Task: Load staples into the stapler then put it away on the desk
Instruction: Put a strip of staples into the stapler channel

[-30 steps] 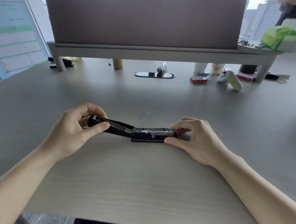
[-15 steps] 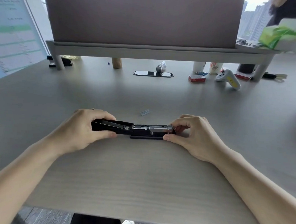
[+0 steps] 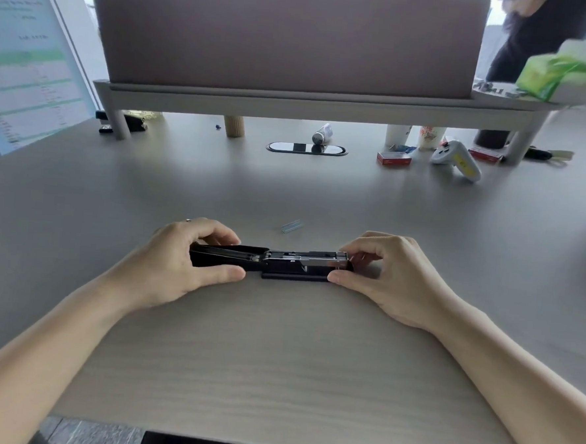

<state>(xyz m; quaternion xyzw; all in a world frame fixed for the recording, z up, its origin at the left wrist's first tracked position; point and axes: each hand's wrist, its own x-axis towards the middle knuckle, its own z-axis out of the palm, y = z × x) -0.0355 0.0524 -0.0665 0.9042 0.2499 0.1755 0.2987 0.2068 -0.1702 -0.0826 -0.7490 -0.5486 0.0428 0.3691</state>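
Observation:
A black stapler lies flat on the desk, swung fully open, its metal staple channel facing up on the right half. My left hand grips the black top arm at the left end between thumb and fingers. My right hand pinches the front end of the metal channel. A short strip of staples lies on the desk just behind the stapler, apart from both hands.
A raised shelf with a grey divider panel spans the back. Beneath it sit a red staple box, a white game controller, paper cups, a small tube and a cable port. A tissue pack sits right.
My left hand has lowered the stapler's top arm from a raised tilt until it lies flat on the desk. My right hand stays at the channel's front end.

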